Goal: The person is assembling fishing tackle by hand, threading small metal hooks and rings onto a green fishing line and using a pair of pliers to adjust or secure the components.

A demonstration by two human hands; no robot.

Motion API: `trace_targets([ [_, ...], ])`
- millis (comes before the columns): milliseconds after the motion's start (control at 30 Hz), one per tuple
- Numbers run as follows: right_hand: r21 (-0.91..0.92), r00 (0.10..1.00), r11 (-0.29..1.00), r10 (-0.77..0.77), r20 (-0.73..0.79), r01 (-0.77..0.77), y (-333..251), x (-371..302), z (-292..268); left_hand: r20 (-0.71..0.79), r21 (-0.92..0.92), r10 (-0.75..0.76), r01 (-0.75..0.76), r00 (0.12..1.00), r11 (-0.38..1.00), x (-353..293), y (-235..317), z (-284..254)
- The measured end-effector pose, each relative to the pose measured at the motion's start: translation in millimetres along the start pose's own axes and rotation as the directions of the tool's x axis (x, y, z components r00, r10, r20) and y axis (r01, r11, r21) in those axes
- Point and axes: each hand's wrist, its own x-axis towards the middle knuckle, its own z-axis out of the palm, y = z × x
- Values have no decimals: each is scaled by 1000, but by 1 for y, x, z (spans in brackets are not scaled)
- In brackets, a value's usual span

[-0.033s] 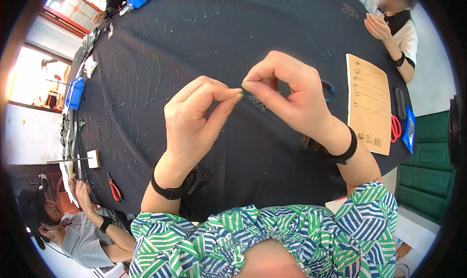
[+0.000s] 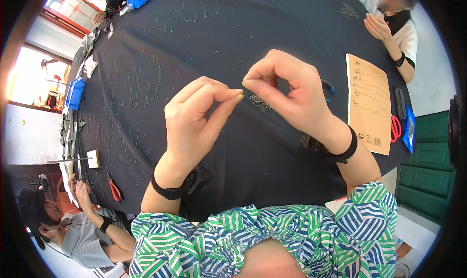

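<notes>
My left hand (image 2: 197, 112) and my right hand (image 2: 292, 86) are raised over the dark cloth, fingertips nearly meeting. Each pinches thumb against forefinger. A short bit of thin dark green line (image 2: 244, 91) seems to show in the small gap; its ends are hidden by the fingers. Just below the right fingertips lies a pile of small metal hooks (image 2: 260, 103) on the cloth. Both wrists wear black straps with a dark box.
The dark tablecloth (image 2: 262, 180) carries several green lines (image 2: 154, 78) at left and red-handled pliers (image 2: 115, 190). At right are blue-handled pliers (image 2: 330, 87), a brown card (image 2: 369, 117) with lines and hooks, red scissors (image 2: 396, 128) and a blue packet (image 2: 410, 129). Other people sit around.
My right hand has shifted very slightly and the gap between the fingertips looks a little different. My left hand stays almost where it was.
</notes>
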Motion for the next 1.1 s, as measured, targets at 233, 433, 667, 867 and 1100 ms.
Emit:
trace_targets([
  [233,334,877,813,412,248,-477,12,-2,2,-17,-11,20,-20,1000,1000,-2,-4,1],
  [433,465,884,752,390,259,-468,16,-13,18,-47,5,-4,5,999,1000,-1,-3,0],
  [667,112,991,987,105,78,-113,2,-14,19,-81,25,-27,29,996,999,0,-4,2],
  [867,-105,995,990,-99,-12,97,-9,-1,3,-39,39,44,-43,998,998,-1,-5,2],
  [1100,135,992,983,120,44,-125,11,-1,-1,-7,34,92,-92,996,995,-1,-5,3],
])
